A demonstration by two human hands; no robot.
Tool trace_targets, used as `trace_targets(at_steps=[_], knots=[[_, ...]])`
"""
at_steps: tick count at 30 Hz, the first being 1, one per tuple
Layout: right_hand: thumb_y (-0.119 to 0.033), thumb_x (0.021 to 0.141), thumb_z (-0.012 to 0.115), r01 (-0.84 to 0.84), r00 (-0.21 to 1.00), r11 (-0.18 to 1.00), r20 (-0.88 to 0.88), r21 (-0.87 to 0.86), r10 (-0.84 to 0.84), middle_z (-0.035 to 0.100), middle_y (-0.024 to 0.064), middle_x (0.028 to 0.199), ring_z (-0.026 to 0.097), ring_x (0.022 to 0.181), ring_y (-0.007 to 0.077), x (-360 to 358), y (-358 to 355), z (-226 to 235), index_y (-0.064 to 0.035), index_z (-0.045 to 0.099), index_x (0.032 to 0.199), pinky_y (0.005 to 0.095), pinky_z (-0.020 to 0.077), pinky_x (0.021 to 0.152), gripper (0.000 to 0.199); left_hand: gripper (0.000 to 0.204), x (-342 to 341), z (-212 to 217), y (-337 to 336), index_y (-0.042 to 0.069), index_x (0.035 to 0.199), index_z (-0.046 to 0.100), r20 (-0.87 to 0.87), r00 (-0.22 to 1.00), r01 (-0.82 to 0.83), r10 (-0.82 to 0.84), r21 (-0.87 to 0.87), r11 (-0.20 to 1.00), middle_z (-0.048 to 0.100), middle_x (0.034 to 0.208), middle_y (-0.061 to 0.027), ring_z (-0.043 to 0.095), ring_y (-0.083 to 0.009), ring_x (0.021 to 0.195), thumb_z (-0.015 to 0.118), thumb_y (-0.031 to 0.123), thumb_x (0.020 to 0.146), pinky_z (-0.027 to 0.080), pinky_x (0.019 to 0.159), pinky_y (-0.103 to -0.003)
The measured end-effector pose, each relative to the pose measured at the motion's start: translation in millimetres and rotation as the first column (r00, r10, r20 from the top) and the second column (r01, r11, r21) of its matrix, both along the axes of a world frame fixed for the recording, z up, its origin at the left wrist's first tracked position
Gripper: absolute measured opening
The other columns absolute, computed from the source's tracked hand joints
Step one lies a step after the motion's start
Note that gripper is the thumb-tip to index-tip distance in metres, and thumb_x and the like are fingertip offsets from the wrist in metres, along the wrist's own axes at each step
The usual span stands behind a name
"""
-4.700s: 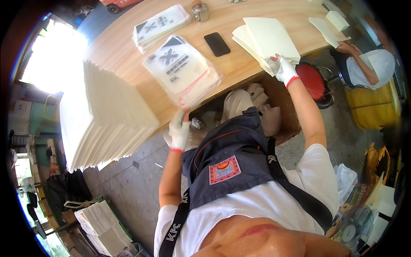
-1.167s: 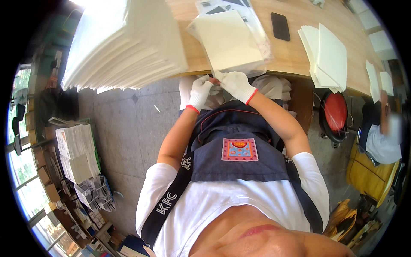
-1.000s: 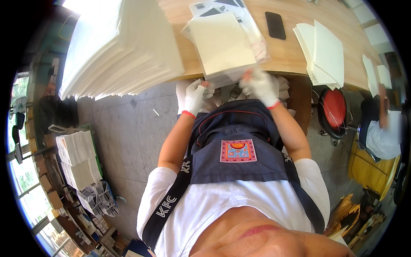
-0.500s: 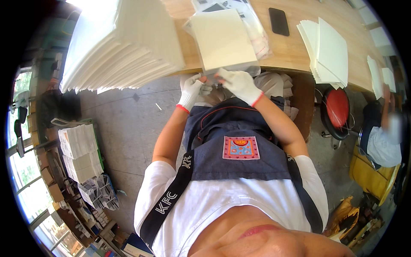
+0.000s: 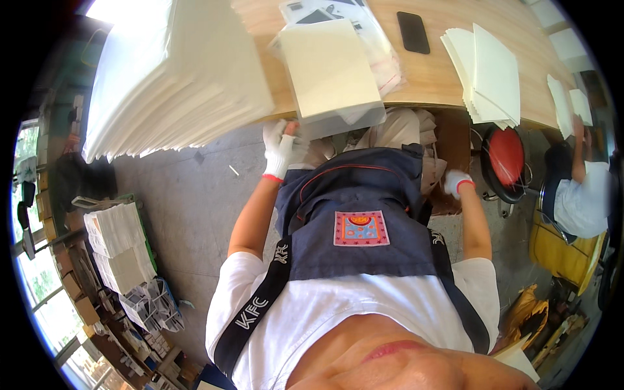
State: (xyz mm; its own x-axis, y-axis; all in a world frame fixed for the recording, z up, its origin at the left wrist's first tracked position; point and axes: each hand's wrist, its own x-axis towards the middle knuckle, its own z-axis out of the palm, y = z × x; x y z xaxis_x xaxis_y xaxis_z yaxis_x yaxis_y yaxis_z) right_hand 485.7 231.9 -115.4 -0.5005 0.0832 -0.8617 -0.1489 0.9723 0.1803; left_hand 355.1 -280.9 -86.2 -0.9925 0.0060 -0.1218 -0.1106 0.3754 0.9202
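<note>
Cream sheet (image 5: 330,66) lies beyond the left hand (image 5: 279,144).

The scene is taken in through a wide fisheye camera worn on the left side of the person's head, aimed steeply downward. The white shirt (image 5: 370,305) is viewed from closest, across the lower middle; the dark apron (image 5: 354,185) is set at the centre. Farther out, the left hand (image 5: 279,146) and right hand (image 5: 457,184) are both included. The table (image 5: 432,81) is cut by the upper edge, its near side bowed by the lens. Floor (image 5: 205,214) is shown at both sides, and a seated co-worker (image 5: 580,205) is caught near the dark right rim.
</note>
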Motion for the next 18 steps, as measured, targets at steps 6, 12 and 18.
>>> trace_targets(at_steps=[6, 12, 18], knots=[[-0.023, 0.078, 0.056, -0.121, 0.477, 0.761, -0.710, -0.637, -0.518, 0.060, 0.0167, 0.106, 0.057, 0.099, 0.0320, -76.5, -126.9, 87.3, -0.0104, 0.052, 0.117, 0.0382, 0.0448, 0.085, 0.041, 0.030, -9.8, 54.2, 29.0, 0.015, 0.090, 0.065, -0.688, 0.562, -0.222, -0.459, -0.660, 0.717, 0.061, 0.100, -0.0018, 0.057, -0.0227, 0.090, 0.066, 0.007, 0.062, 0.048, 0.070, -0.035], [-0.014, 0.066, 0.069, -0.620, 0.277, 0.601, -0.857, -0.505, -0.434, 0.059, 0.0066, 0.097, 0.058, 0.090, 0.0259, -138.5, -189.1, 86.5, -0.0106, 0.061, 0.097, 0.0376, 0.0447, 0.077, 0.032, 0.012, -17.5, 58.2, 35.6, 0.011, 0.074, 0.063, -0.683, 0.583, -0.025, -0.441, -0.558, 0.830, 0.061, 0.085, -0.0020, 0.056, -0.0238, 0.082, 0.069, 0.010, 0.064, 0.046, 0.066, -0.036], [-0.018, 0.074, 0.064, -0.030, 0.242, 0.389, -0.384, -0.921, -0.891, 0.059, 0.0121, 0.070, 0.058, 0.067, 0.0307, -131.6, -228.6, 82.7, -0.0063, 0.055, 0.078, 0.0411, 0.0437, 0.060, 0.015, 0.017, -4.1, 14.5, 43.9, 0.005, 0.075, 0.051, -0.323, 0.903, -0.263, 0.283, 0.105, 0.959, 0.049, 0.062, -0.0050, 0.049, -0.0193, 0.053, 0.067, 0.009, 0.077, 0.039, 0.049, -0.031]])
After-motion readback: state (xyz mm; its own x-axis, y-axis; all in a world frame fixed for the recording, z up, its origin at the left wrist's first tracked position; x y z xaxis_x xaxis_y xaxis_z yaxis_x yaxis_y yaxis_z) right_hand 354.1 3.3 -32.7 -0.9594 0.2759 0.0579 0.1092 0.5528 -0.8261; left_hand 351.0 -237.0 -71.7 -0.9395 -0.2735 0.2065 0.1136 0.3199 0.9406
